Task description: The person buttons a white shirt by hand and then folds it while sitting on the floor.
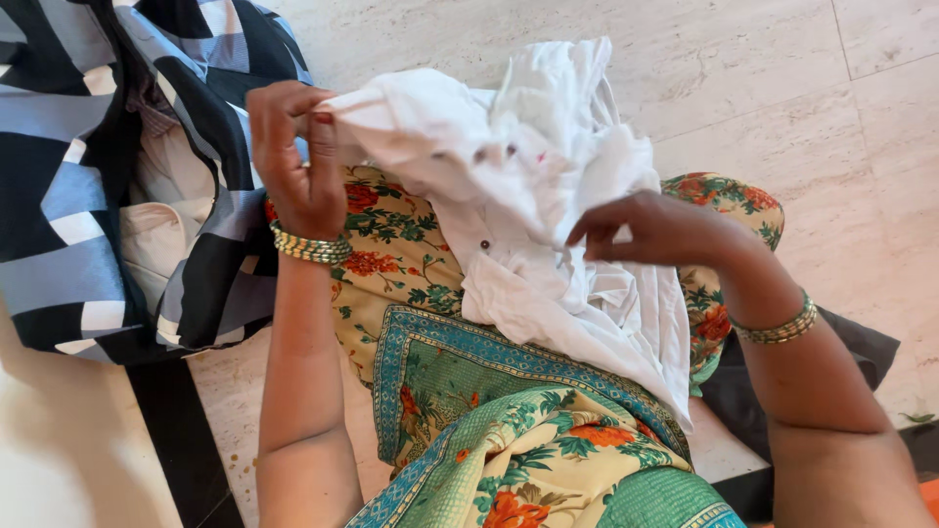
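Observation:
A crumpled white buttoned shirt [548,196] lies over my lap, on floral cream, green and orange cloth [489,430]. My left hand [293,161] is raised at the upper left and pinches one edge of the white shirt, lifting it. My right hand [650,230] pinches a fold near the shirt's middle, fingers closed on the fabric. Gold bangles circle both wrists.
A blue, black and white striped fabric heap [88,186] lies on the left, with a pale garment tucked in it. Pale marble floor tiles [782,88] spread beyond. A dark cloth [861,352] sits under my right arm.

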